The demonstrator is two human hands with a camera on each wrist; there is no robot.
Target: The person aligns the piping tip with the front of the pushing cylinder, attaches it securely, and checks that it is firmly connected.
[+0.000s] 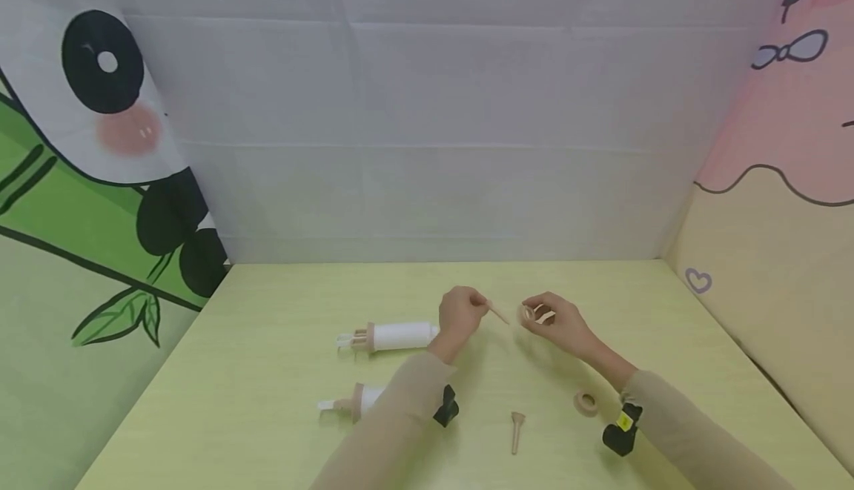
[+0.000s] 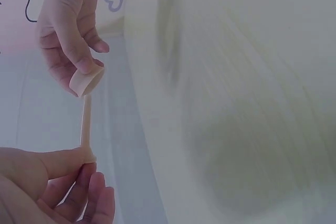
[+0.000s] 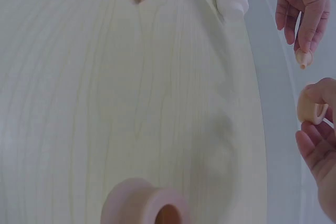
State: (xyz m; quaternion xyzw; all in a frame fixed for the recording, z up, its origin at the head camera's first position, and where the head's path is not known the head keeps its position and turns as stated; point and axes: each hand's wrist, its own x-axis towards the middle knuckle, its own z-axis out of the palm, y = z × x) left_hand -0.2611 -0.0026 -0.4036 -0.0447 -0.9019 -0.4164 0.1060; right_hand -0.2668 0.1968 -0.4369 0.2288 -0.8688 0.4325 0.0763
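In the head view my left hand (image 1: 460,316) pinches a thin beige peg (image 1: 498,313) by its flared end. The peg's free end points toward my right hand (image 1: 562,325), which holds a beige ring-shaped collar (image 1: 527,313) between thumb and fingers. Both hands are raised above the table. From the left wrist view, the peg (image 2: 86,121) stands in line with the collar (image 2: 86,81), its tip right by the collar's lower edge. The right wrist view shows the collar (image 3: 312,106) with its hole turned sideways, and the peg (image 3: 303,59) points at the camera.
A second flared peg (image 1: 517,431) lies at the table's front, with a stepped beige collar (image 1: 586,402) to its right. Two white cylinders (image 1: 403,336) with beige collars and prongs lie at left, the nearer partly behind my left sleeve. A grey-white backdrop rises behind the table.
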